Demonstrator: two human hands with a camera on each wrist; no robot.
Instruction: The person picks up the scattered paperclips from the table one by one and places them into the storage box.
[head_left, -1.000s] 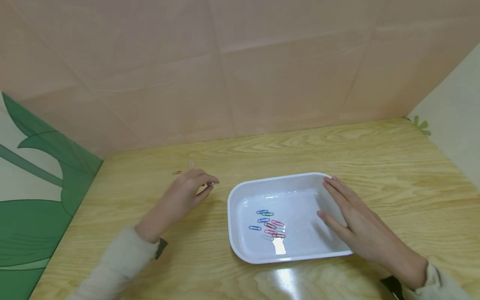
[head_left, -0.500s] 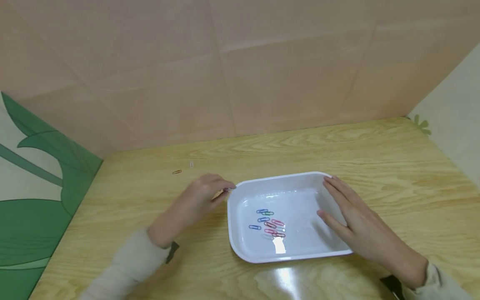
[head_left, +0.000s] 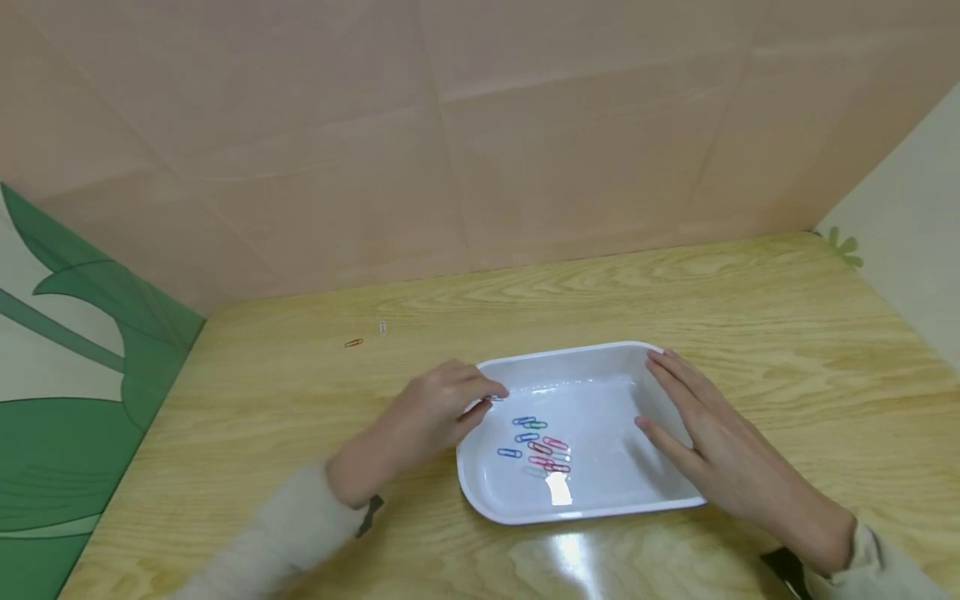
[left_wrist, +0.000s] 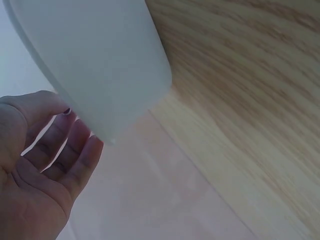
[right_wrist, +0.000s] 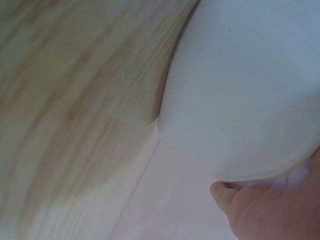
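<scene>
My left hand (head_left: 438, 408) pinches a small pale paper clip (head_left: 493, 398) between thumb and fingertips, over the left rim of the white tray (head_left: 600, 515). In the left wrist view the thumb and fingers (left_wrist: 82, 145) lie along the tray's edge, and the clip hardly shows. Several coloured paper clips (head_left: 540, 448), blue, green, red and pink, lie in the left half of the tray. My right hand (head_left: 720, 442) rests on the tray's right rim with fingers nearly straight; in the right wrist view its fingertips (right_wrist: 240, 197) lie along the rim.
On the wooden table (head_left: 285, 400), behind and left of the tray, lie an orange-brown paper clip (head_left: 354, 342) and a pale paper clip (head_left: 382, 327). A pinkish covering (head_left: 450, 150) rises behind the table. Decorated panels with green leaves (head_left: 67, 467) flank the left side.
My left hand has moved right, from the table beside the tray to over its left rim, carrying the pale paper clip. The right hand has stayed on the right rim.
</scene>
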